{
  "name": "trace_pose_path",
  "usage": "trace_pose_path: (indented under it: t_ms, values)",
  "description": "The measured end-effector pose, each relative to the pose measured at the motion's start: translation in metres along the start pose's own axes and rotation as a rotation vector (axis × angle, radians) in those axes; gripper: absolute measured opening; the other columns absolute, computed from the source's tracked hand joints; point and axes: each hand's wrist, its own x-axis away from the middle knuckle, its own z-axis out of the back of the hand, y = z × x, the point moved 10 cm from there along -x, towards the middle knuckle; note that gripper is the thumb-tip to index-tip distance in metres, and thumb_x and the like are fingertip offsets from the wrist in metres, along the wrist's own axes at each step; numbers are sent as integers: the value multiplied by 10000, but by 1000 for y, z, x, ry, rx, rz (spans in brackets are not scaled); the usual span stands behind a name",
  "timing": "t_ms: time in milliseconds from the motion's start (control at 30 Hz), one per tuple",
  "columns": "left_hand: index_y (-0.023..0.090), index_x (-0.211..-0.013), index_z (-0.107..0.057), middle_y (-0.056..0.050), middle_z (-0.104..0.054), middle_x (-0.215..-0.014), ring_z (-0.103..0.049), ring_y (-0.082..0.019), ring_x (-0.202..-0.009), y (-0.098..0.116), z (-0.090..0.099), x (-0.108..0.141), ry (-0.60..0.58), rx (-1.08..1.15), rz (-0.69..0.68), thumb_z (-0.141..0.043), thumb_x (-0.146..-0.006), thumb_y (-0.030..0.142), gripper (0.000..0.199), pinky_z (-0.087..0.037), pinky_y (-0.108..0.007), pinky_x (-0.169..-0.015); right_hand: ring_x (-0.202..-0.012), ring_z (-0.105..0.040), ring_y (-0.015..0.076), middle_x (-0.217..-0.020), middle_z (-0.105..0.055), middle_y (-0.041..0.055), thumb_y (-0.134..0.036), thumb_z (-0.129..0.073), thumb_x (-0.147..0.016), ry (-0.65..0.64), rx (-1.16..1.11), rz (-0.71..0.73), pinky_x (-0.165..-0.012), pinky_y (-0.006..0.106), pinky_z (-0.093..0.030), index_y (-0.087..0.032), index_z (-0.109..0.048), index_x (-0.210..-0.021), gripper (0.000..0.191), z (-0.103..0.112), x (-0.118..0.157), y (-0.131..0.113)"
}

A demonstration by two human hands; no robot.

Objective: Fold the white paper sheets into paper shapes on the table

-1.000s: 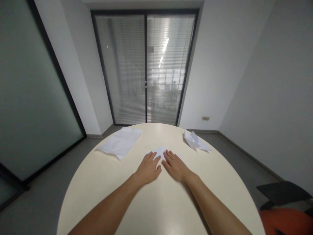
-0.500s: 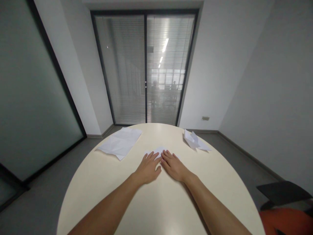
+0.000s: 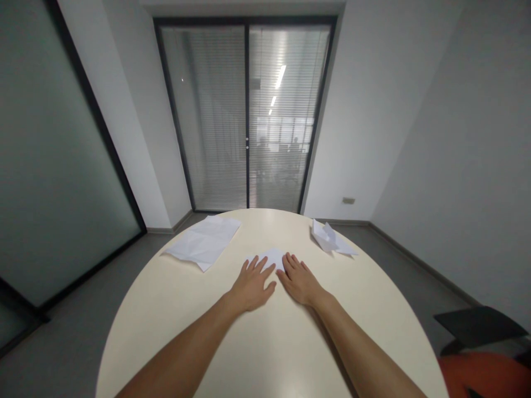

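Observation:
A piece of white paper [image 3: 273, 257] lies on the round cream table [image 3: 265, 342], partly covered by both hands. My left hand [image 3: 253, 284] rests palm down over its left part, fingers spread and thumb pointing right. On the other side my right hand [image 3: 299, 278] lies flat on the paper's right part, fingers stretched forward. A small gap between the hands shows the paper's middle. How the paper is folded beneath them is hidden.
A creased white sheet [image 3: 205, 240] lies at the table's far left. Toward the far right edge stands a folded paper piece [image 3: 329, 237] with raised flaps. An orange and black chair [image 3: 483, 370] is at the lower right, beside the table.
My right hand has slid a little to the right, away from my left hand, uncovering more of the paper. The left hand has stayed nearly in place, its fingers slightly more spread.

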Motion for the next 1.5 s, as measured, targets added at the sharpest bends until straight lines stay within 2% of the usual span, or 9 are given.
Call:
trace_pose_path:
  t_ms: [167, 300, 500, 633, 1033, 1200, 1500]
  values:
    - [289, -1478, -452, -80, -382, -1582, -303, -346, -1468, 0, 3, 0, 37, -8, 0, -422, -981, 453, 525, -238, -581, -1182, -1526, -114, 299, -1640, -158, 168, -490, -252, -1025, 2, -5, 0, -1226, 476, -134, -40, -209, -1571, 709, -1, -1, 1]
    - [248, -1439, -510, -89, -467, -1525, -389, -327, -1417, 1, 10, 0, 102, -24, -3, -464, -967, 420, 504, -290, -542, -1169, -1524, -126, 302, -1638, -172, 170, -479, -264, -1026, 10, -19, 13, -1222, 488, -147, -48, -230, -1568, 693, 1, -1, 2]
    - [240, -1316, -627, -74, -606, -1384, -515, -277, -1267, -2, 21, -3, 182, 15, -7, -544, -934, 340, 403, -418, -464, -1068, -1517, -164, 301, -1621, -237, 175, -427, -347, -1008, 40, -51, 77, -1212, 507, -189, -61, -306, -1543, 650, 5, -1, 3]
    - [232, -1246, -677, -60, -656, -1298, -557, -251, -1183, -8, 24, -6, 204, 46, 15, -545, -938, 306, 344, -445, -420, -1032, -1508, -202, 302, -1608, -279, 169, -412, -379, -997, 67, -60, 98, -1204, 511, -215, -86, -360, -1523, 619, 7, -2, 4]
    - [237, -1236, -670, -66, -658, -1227, -560, -234, -1150, -9, 30, -2, 222, 41, 55, -531, -952, 317, 326, -454, -369, -1028, -1483, -286, 286, -1555, -398, 151, -425, -403, -1004, 139, -100, 116, -1185, 495, -272, -157, -478, -1454, 528, 15, -1, 3]
    - [244, -1249, -655, -63, -661, -1201, -567, -233, -1118, -7, 32, -1, 233, 19, 65, -517, -959, 315, 328, -466, -365, -996, -1472, -312, 288, -1530, -432, 166, -429, -379, -1022, 159, -97, 139, -1180, 482, -290, -144, -495, -1437, 517, 17, 0, -1]
    - [254, -1152, -684, -44, -694, -1113, -599, -214, -1040, -2, 34, -3, 209, -51, 40, -457, -989, 230, 280, -485, -338, -921, -1435, -391, 236, -1483, -509, 128, -431, -362, -1024, 178, -125, 208, -1190, 387, -300, -146, -557, -1395, 508, 19, 4, -17]
